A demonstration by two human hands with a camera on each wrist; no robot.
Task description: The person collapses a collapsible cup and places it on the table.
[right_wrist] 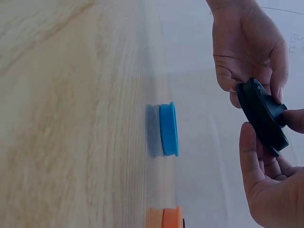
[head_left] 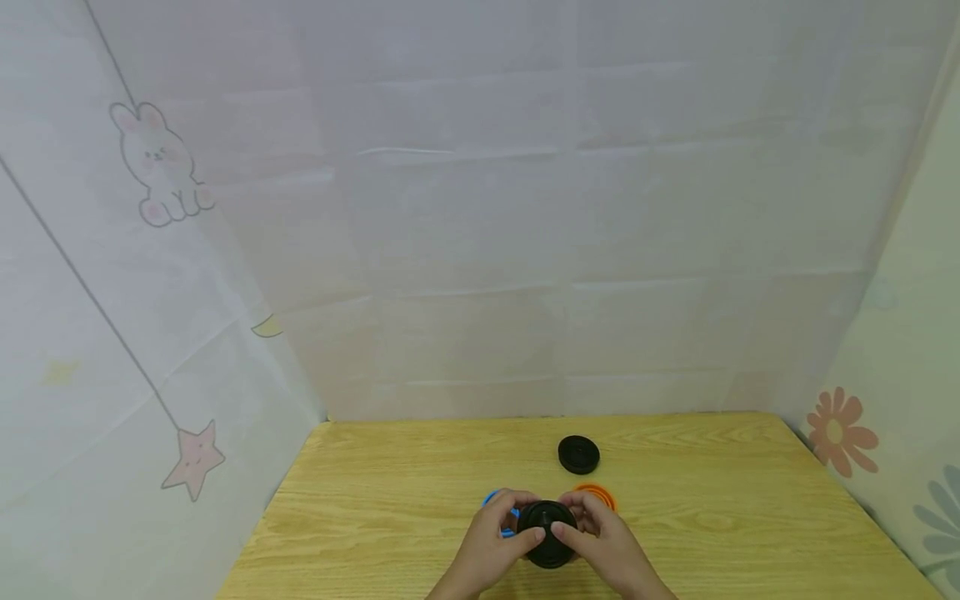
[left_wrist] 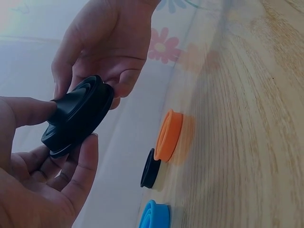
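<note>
My left hand (head_left: 486,543) and right hand (head_left: 611,550) hold a black round disc (head_left: 550,557) between them, low in the head view. The disc has stepped rings and a raised, narrower middle. Both thumbs press on that middle, while the fingers curl under the rim from either side. In the left wrist view the disc (left_wrist: 78,116) is tilted and raised off the table. Just beyond the hands lie a blue ringed disc (right_wrist: 169,129), partly behind the left fingers in the head view, and an orange ringed disc (left_wrist: 169,136), partly behind the right fingers.
Farther back on the wood-grain table (head_left: 390,483) lies another black disc (head_left: 578,455). A pale cloth backdrop (head_left: 465,217) with printed figures stands behind the table and along both sides.
</note>
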